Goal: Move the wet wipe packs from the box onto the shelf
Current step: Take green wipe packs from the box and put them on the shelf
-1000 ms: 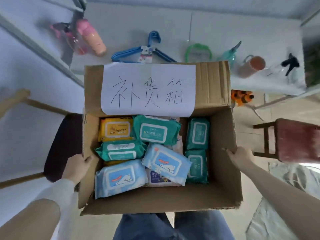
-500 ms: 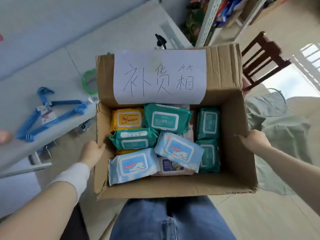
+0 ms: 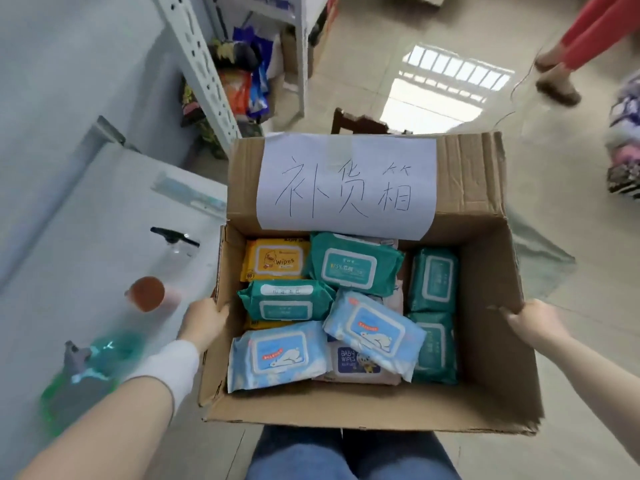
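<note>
cardboard box [image 3: 498, 334] held at centre frame, open top. left hand [image 3: 204, 322] grips the box's left wall; right hand [image 3: 530, 322] grips the right wall, fingers curled over the rim. wet wipe packs all inside the box: yellow pack [image 3: 275, 259] upper left, green pack [image 3: 355, 263] beside it, blue pack [image 3: 277, 355] lower left. handwritten paper label [image 3: 346, 185] on the far flap. shelf [image 3: 207, 64] at upper left of frame. white worktop [image 3: 86, 237] at left.

1 head view (worn camera) looks steeply down, close over the box [image 3: 363, 407].
</note>
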{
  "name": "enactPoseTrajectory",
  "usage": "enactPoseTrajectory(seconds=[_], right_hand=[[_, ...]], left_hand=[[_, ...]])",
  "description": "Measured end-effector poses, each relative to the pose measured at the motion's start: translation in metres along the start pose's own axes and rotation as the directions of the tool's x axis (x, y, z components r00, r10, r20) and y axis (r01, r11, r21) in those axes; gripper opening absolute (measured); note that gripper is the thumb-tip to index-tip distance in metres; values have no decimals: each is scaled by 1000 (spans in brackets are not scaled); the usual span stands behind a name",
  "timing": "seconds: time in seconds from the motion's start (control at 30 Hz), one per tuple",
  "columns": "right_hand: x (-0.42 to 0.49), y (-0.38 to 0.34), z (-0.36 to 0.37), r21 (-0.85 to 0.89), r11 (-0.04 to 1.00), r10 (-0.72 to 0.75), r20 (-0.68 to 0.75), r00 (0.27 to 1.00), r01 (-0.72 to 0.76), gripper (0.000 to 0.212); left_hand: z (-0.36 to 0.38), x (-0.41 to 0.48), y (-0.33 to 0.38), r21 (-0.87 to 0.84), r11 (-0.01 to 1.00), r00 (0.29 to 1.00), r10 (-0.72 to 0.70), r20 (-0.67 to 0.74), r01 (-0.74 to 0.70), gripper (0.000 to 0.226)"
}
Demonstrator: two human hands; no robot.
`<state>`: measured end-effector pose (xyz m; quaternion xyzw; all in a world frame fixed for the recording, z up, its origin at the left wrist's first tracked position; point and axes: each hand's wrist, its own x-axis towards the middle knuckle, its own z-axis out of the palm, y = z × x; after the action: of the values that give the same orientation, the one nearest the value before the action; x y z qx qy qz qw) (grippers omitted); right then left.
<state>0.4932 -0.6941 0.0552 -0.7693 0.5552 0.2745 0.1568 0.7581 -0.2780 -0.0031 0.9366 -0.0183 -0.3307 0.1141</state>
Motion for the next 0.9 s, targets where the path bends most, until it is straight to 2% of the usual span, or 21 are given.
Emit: enactPoseTrajectory(seconds=[0.23, 0.4, 0.57, 0.9], right_hand=[[32, -9, 17, 156, 973, 151, 109, 982, -167, 39], [84, -45, 4, 158, 969, 172, 124, 977, -191, 40], [130, -83, -2, 165, 956, 223, 129, 966, -242, 44], [246, -134, 36, 147, 940, 292, 120, 949, -308, 46]], left_hand=[[-39, 95, 73, 185, 973, 990, 132, 41, -137, 29], [-53, 157, 118, 232, 963, 990, 125, 59, -135, 32], [-58, 210, 149, 198, 965, 984, 158, 82, -171, 34], [-24, 343, 207, 300, 940, 986, 137, 94, -159, 38]])
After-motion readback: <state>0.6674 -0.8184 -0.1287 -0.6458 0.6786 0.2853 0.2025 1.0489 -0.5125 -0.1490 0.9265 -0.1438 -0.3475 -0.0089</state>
